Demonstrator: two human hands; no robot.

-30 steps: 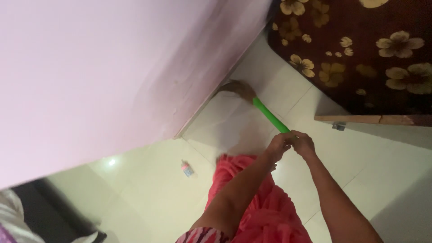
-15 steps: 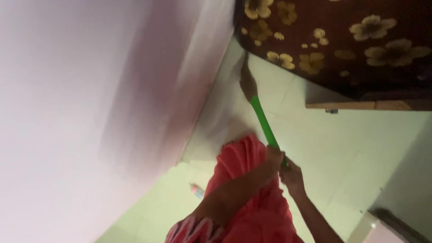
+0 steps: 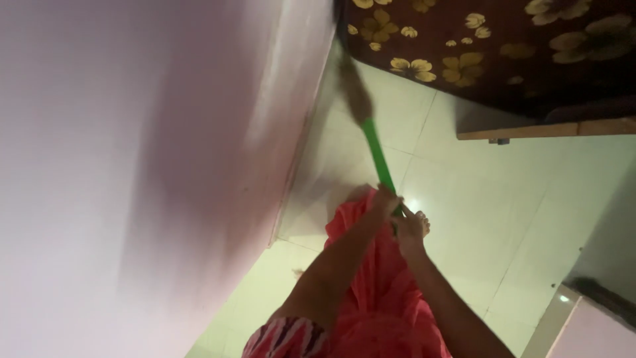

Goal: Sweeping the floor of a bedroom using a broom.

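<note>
Sweeping along the wall, I clench both my left hand [image 3: 386,199] and right hand [image 3: 409,229] around the green broom handle [image 3: 376,154] at centre frame; its bristles [image 3: 354,93] reach toward the upper-centre corner beside the floral bedspread [image 3: 503,46]. Next, probably a pull back across the tiled floor [image 3: 477,199].

You face a pale pink wall [image 3: 132,166] meeting a glossy cream tiled floor [image 3: 477,199]; a dark floral bedspread [image 3: 503,53] overhangs a wooden bed frame [image 3: 563,129].

Both hands, left hand [image 3: 385,201] and right hand [image 3: 409,229], on the broom [image 3: 374,146]. Wall [image 3: 132,166] left of them. Bed [image 3: 503,46] ahead and to the right.
</note>
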